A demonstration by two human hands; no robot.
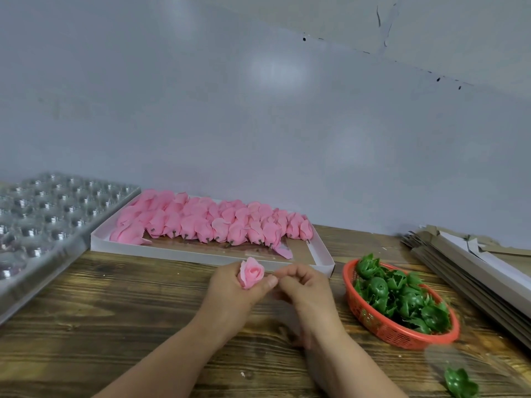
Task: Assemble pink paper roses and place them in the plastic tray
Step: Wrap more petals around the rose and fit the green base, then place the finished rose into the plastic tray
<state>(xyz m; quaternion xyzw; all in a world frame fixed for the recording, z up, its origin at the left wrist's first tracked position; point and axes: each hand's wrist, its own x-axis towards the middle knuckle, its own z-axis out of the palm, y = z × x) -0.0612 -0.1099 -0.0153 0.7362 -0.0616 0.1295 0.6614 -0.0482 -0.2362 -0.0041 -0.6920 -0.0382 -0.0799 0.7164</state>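
My left hand (230, 294) grips a pink paper rose (252, 272) upright, bloom facing up, above the wooden table. My right hand (304, 288) sits just to its right with fingers curled, fingertips close to the left thumb; whether it pinches anything is unclear. Behind the hands, a shallow white cardboard box (201, 254) holds several pink rose heads (207, 222) lying in rows. The clear plastic tray (43, 219) with round cells stands at the far left.
A red mesh basket (382, 331) full of green plastic sepals (402, 300) sits right of the hands. One loose green sepal (461, 383) lies near the bottom right. Flat folded cardboard pieces (471, 268) are stacked at the right edge. A grey wall rises behind.
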